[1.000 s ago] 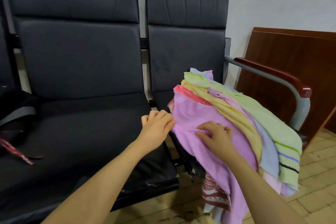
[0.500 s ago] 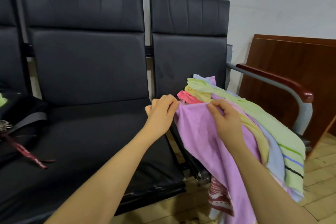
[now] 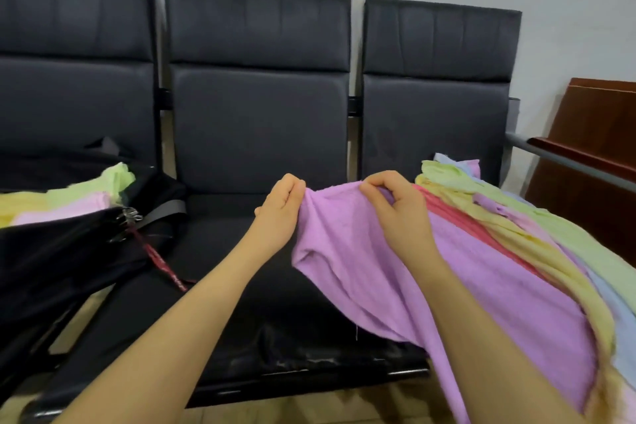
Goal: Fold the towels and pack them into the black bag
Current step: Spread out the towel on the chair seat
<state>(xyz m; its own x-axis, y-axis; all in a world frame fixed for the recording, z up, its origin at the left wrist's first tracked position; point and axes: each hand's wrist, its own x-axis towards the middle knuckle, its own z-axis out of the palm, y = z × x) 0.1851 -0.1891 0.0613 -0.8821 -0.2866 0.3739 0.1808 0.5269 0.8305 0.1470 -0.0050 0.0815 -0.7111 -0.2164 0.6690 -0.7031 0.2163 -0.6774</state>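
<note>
Hands up front: my left hand and right hand each pinch the top edge of the purple towel, lifted over the middle seat. Rest of the towel pile lies on the right seat. Black bag sits on the left seat w/ folded towels inside.

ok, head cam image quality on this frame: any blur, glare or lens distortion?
Head view: soft overall, with edges smeared on the black leather seat backs; the wide lens bows their top line. There is specular glare on the front lip of the middle seat cushion. Light is even and diffuse, and the lilac towel held by the left hand and right hand is readable.
</note>
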